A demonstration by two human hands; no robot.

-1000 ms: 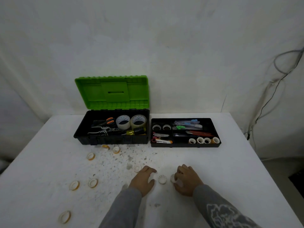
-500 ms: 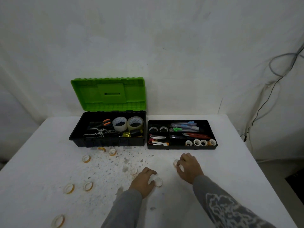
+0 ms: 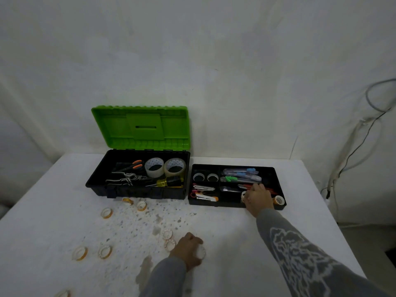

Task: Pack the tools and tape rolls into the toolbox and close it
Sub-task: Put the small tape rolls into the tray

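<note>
Filling the lower half of the view, a white, speckled table top (image 3: 225,243) stands against a pale wall. At its far left sits a black plastic toolbox (image 3: 137,190) with its bright green lid (image 3: 141,127) raised upright against the wall. Inside lie two wide clear tape rolls (image 3: 164,169) side by side at the far right, orange-handled scissors (image 3: 134,165), black-and-white-handled pliers (image 3: 123,180) and a yellow-and-black screwdriver (image 3: 169,181). Just to the right of the box, close beside it, rests a black plastic divided tray (image 3: 235,204). Its far-left compartment holds two small rolls (image 3: 205,177); its far-right one holds blue and green utility knives (image 3: 242,175); its near-left one holds small red, silver and orange tools, too small to name.

A grey patterned sleeve (image 3: 300,254) reaches from the near right to the tray. The right hand (image 3: 258,196) hangs over the tray's near-right compartment, fingers curled around a small white tape roll (image 3: 243,195). Another small tan roll (image 3: 279,200) sits in that compartment's right corner.

The left hand (image 3: 188,249), in a plain grey sleeve, rests near the middle of the table, curled over a small white roll (image 3: 201,252) on the surface. Two more small rolls (image 3: 168,240) lie just to its left, one touching the fingers. Further small tan-edged rolls (image 3: 106,212) are scattered across the left of the table, two (image 3: 135,203) just in front of the toolbox and two (image 3: 92,252) nearer the left edge.
</note>
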